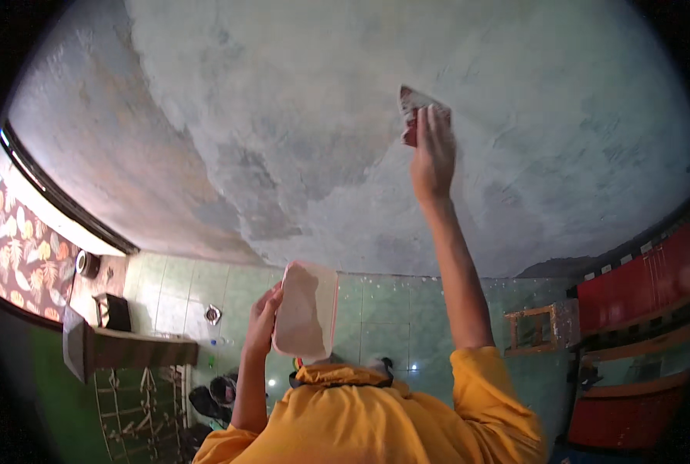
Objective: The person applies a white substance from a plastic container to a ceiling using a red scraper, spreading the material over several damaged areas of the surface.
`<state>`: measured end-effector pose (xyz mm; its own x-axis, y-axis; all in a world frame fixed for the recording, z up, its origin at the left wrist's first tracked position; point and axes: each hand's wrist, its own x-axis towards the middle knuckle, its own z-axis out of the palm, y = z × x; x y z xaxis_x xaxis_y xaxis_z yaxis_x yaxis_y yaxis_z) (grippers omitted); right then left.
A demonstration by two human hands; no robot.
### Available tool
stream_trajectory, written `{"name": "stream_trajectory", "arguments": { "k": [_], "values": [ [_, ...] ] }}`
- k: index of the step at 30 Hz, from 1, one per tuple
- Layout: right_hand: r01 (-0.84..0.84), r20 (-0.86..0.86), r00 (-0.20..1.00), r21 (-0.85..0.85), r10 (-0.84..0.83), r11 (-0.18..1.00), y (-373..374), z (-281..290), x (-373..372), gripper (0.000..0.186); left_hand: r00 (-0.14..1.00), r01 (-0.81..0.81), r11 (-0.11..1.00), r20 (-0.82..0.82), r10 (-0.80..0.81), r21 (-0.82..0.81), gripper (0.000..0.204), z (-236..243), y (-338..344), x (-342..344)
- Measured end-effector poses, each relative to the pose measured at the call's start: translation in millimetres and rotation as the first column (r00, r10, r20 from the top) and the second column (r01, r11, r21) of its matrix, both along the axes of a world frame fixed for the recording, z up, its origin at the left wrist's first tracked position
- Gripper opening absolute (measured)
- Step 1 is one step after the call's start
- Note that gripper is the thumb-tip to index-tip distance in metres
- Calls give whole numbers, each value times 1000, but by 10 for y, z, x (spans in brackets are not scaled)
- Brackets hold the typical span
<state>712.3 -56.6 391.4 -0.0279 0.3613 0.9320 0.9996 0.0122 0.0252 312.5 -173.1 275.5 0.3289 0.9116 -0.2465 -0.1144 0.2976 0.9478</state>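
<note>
My right hand (435, 155) is raised to the wall, its fingers pressed over a dark red putty scraper (408, 133) smeared with pale filler. The scraper's edge lies against the plaster, or very near it. Patchy grey and whitish coating covers the wall (322, 116), with a bare grey-brown area to the left. Lower down, my left hand (265, 313) grips the left side of a pale container (306, 309) with a thin pinkish rim. Greyish-white putty appears to lie in it. My left thumb is visible; the other fingers are mostly hidden.
Light green tiles (387, 317) cover the floor. A wooden stool-like frame (532, 329) stands at the right, near red furniture (638, 278). At the left are a bench-like ledge (144, 349), a lattice rack (140, 410), dark bags (209, 398) and a doorway with a leaf-patterned mat (24, 247).
</note>
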Motion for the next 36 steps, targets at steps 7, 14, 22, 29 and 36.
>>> {"name": "stream_trajectory", "arguments": {
  "k": [7,14,22,29,36],
  "values": [
    [131,7,991,-253,-134,959,244,-1134,-190,51,999,30,996,43,-27,-82,57,-202,257,-377],
    [16,-58,998,-17,-17,1000,118,164,-266,44,998,55,991,42,-50,-122,56,-80,340,-521],
    [-46,-54,998,-228,34,973,152,-677,-215,49,992,107,991,71,-101,-84,57,-27,384,-449],
    [-7,62,998,-51,10,999,314,547,-429,55,992,111,991,73,-106,-78,58,-123,401,-492],
    [101,146,987,-288,-61,952,345,-737,-406,53,988,103,991,125,-93,-81,58,-206,400,-554]
  ]
}}
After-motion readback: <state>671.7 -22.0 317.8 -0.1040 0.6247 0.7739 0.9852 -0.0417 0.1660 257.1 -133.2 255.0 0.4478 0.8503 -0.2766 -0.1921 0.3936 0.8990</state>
